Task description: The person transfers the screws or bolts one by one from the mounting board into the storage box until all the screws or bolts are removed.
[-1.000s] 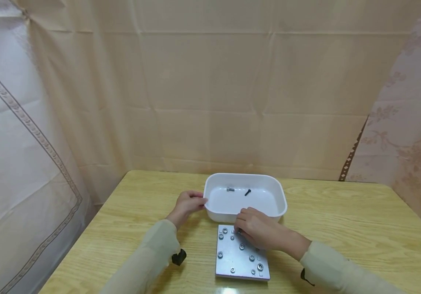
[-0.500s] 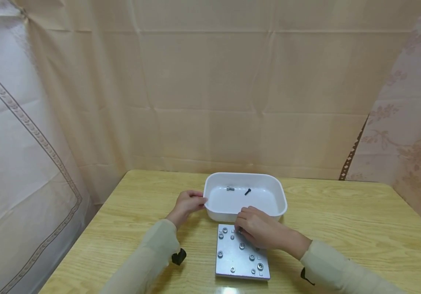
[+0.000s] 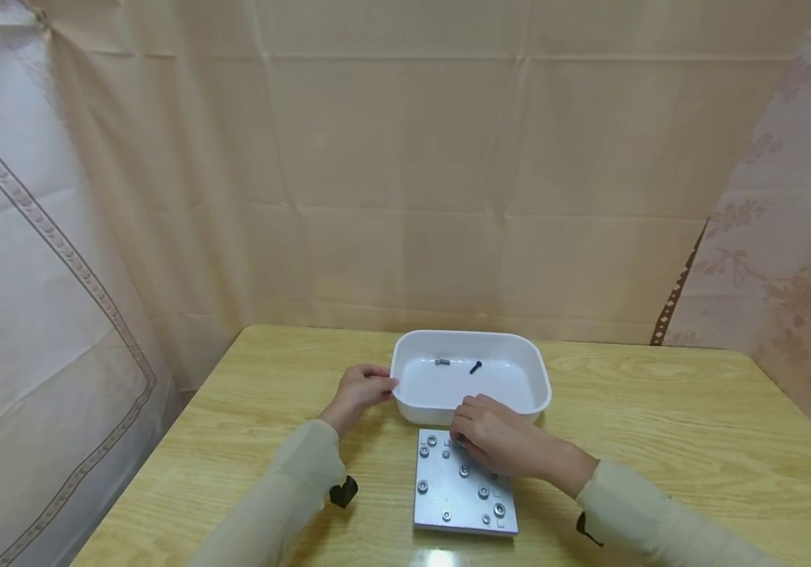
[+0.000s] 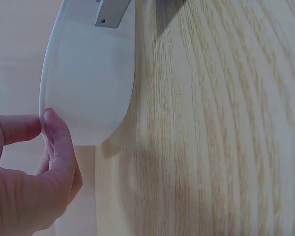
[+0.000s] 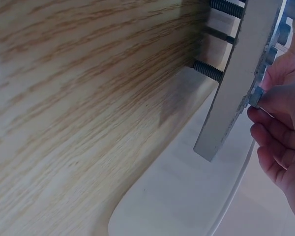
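One bolt (image 5: 256, 97) half-hidden in right hand (image 3: 494, 435)

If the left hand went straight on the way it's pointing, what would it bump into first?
The white tray, straight away: the left hand is pinching the rim at its left end, so no gap shows between them. What it would meet beyond that rim is hard to judge.

Plain beige cloth (image 3: 405, 181) across the back, marked with horizontal and vertical creases. Off-white cloth (image 3: 30, 339) at left, crossed by brownish patterned band (image 3: 65, 244). Pinkish floral cloth (image 3: 802, 236) at right, with dark diamond-patterned strip (image 3: 678, 290) along lower inner edge. Yellowish wood-grain worktop (image 3: 661, 425) in front, with rounded far corners and bright glare spot (image 3: 441, 557) low in head view.
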A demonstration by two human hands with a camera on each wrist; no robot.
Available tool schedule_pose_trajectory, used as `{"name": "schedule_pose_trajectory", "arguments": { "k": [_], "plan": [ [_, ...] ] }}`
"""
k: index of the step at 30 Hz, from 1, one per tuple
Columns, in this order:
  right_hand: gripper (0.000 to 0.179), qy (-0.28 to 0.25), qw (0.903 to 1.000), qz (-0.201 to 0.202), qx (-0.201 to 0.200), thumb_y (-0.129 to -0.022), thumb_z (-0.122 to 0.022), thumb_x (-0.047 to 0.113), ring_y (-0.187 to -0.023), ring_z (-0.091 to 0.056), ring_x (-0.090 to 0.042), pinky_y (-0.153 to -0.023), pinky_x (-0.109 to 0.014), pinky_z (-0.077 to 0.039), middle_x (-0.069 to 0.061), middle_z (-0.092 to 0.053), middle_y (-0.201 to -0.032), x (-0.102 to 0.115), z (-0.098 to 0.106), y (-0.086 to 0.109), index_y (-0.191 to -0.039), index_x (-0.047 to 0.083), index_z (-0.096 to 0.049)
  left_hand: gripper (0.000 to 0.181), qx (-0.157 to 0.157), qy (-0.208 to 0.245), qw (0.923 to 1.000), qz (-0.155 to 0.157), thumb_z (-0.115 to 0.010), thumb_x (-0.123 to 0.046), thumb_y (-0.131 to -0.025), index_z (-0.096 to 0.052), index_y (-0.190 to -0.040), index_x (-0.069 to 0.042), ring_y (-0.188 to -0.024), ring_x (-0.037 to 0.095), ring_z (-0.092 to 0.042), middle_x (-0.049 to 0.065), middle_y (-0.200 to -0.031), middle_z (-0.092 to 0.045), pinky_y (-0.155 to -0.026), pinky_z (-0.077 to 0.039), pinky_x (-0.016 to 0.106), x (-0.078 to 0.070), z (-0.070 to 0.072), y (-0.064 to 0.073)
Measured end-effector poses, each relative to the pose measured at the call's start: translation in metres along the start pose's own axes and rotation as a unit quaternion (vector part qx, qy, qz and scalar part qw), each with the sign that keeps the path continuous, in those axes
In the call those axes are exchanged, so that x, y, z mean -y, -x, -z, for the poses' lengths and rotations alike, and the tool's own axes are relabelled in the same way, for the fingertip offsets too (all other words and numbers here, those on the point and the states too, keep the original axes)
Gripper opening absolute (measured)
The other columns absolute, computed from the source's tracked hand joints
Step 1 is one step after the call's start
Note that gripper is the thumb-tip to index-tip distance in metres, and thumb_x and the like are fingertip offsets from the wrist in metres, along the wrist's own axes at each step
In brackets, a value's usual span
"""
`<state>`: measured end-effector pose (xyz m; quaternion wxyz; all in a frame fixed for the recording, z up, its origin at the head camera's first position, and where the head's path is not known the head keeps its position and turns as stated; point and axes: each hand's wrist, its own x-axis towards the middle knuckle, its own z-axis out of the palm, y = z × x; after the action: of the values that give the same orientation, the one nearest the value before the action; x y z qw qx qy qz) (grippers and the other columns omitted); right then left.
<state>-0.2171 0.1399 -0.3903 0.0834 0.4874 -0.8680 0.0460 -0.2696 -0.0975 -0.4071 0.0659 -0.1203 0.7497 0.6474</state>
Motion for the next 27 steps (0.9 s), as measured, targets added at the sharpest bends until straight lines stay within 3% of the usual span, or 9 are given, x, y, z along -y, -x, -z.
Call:
{"name": "schedule_pose_trajectory", "arguments": {
  "k": [14,27],
  "plan": [
    [0.012,0.003,1.0000,0.003,0.006,-0.087,-0.069,0.014,-0.089,-0.059,-0.007,-0.083,-0.023,-0.053,0.005,-0.069,-0.094,0.0009,0.0019,0.0007,-0.099,0.014,-0.069,0.030,-0.003,0.005,1.0000,0.003,-0.067,0.002,-0.084,-0.061,-0.112,0.011,-0.075,0.016,-0.062,0.018,-0.099,-0.063,-0.078,-0.061,0.030,-0.0009,-0.0003,0.0005],
    [0.012,0.010,0.9998,0.008,-0.012,-0.085,-0.071,0.014,-0.089,-0.060,-0.007,-0.085,-0.025,-0.054,0.006,-0.068,-0.092,0.0006,0.0033,0.0021,-0.097,0.015,-0.069,0.031,0.002,-0.008,0.9999,0.008,-0.067,-0.002,-0.086,-0.061,-0.114,0.008,-0.080,0.017,-0.064,0.021,-0.107,-0.063,-0.082,-0.060,0.032,-0.0007,0.0000,0.0007]
  ]
}}
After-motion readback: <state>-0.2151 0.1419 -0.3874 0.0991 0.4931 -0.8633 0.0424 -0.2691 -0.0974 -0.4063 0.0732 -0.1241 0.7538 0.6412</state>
